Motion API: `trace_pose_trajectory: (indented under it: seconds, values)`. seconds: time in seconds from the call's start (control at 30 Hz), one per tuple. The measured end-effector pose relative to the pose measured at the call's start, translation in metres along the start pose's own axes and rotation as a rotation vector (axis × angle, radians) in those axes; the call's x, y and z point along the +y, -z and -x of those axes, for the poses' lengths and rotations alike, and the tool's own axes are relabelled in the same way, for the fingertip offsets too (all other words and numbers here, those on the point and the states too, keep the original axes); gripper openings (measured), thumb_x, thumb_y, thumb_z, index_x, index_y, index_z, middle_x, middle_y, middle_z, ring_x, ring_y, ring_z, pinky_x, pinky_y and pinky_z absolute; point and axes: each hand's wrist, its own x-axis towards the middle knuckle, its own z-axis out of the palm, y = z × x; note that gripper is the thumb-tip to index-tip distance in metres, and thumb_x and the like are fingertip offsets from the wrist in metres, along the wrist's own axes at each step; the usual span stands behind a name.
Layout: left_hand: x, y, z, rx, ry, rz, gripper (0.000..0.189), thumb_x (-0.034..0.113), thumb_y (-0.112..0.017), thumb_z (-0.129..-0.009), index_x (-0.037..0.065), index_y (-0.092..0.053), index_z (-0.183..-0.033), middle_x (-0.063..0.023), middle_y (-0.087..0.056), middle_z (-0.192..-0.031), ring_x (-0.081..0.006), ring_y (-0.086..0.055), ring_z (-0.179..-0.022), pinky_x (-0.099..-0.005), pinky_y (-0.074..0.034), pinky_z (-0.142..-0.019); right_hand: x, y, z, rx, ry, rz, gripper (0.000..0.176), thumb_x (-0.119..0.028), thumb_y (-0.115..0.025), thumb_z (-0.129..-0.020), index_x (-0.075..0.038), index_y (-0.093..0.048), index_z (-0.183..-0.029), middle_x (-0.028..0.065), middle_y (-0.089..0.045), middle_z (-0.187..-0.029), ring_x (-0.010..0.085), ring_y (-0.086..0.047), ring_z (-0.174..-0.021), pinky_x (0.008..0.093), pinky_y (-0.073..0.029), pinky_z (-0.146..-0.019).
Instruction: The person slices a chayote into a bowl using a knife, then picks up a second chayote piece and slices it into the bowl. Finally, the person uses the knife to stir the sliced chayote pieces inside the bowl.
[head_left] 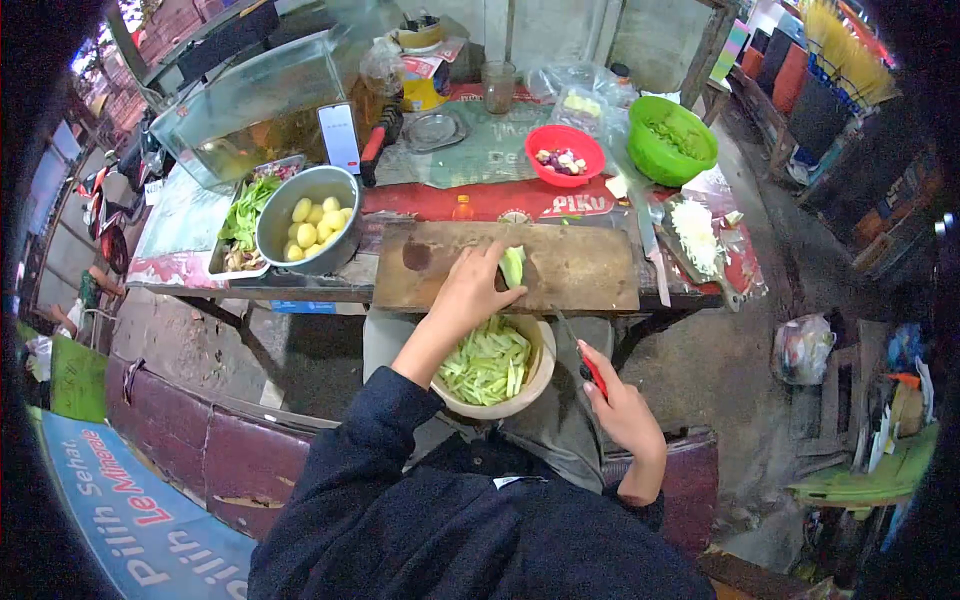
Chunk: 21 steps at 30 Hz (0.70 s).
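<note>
A pale green vegetable piece [513,267] rests on the wooden cutting board [590,265], held between the thumb and fingers of my left hand [470,285]. My right hand [622,412] grips the red handle of a knife [592,368] to the right of the bowl. The knife's blade points up toward the board's front edge, apart from the vegetable. Below the board, a pale bowl [543,372] sits at my lap, filled with cut green vegetable strips [488,365]. My left forearm passes over the bowl's left side.
A grey pot [268,232] of peeled potatoes stands left of the board, beside a tray of greens [243,215]. Behind are a propped phone [340,138], a red bowl [565,178] and a green bowl [672,165]. Another knife [652,250] lies beside shredded white food [697,235] at right.
</note>
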Motion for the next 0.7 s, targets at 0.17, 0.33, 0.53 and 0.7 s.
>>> trace_pose_trajectory:
  seconds: [0.17,0.33,0.53,0.7]
  values:
    - [-0.012,0.002,0.004,0.026,-0.041,0.120,0.057,0.021,-0.087,-0.076,0.006,-0.062,-0.125,-0.0189,-0.066,-0.121,-0.0369,-0.062,-0.117,-0.0434,-0.049,-0.101,0.006,-0.003,0.002,0.000,0.016,-0.028,0.060,-0.015,-0.052,-0.104,-0.025,-0.031,-0.159,0.0245,-0.062,-0.134,0.0485,-0.062,-0.114,0.0514,-0.051,-0.094]
    - [-0.015,0.006,0.009,0.020,0.055,0.211,0.055,0.018,-0.089,-0.074,0.004,-0.063,-0.120,-0.0166,-0.069,-0.115,-0.0332,-0.067,-0.109,-0.0403,-0.053,-0.094,-0.008,-0.019,-0.017,-0.038,-0.027,-0.120,0.060,-0.015,-0.050,-0.105,-0.026,-0.027,-0.159,0.0268,-0.061,-0.132,0.0505,-0.060,-0.113,0.0539,-0.051,-0.092]
    - [-0.015,0.008,0.008,0.036,0.025,0.229,0.052,0.019,-0.089,-0.074,0.003,-0.065,-0.118,-0.0166,-0.070,-0.114,-0.0325,-0.068,-0.109,-0.0396,-0.053,-0.094,-0.018,-0.038,-0.044,0.026,0.070,-0.072,0.059,-0.015,-0.047,-0.107,-0.028,-0.027,-0.161,0.0142,-0.064,-0.075,0.0234,-0.063,-0.055,0.0392,-0.052,-0.057]
    - [-0.017,0.006,0.008,0.022,0.018,0.228,0.054,0.019,-0.089,-0.075,0.003,-0.066,-0.120,-0.0167,-0.070,-0.116,-0.0325,-0.068,-0.110,-0.0394,-0.052,-0.097,-0.023,-0.035,-0.050,0.002,0.048,-0.041,0.059,-0.014,-0.048,-0.106,-0.025,-0.028,-0.160,0.0244,-0.066,-0.114,0.0433,-0.069,-0.085,0.0474,-0.054,-0.079]
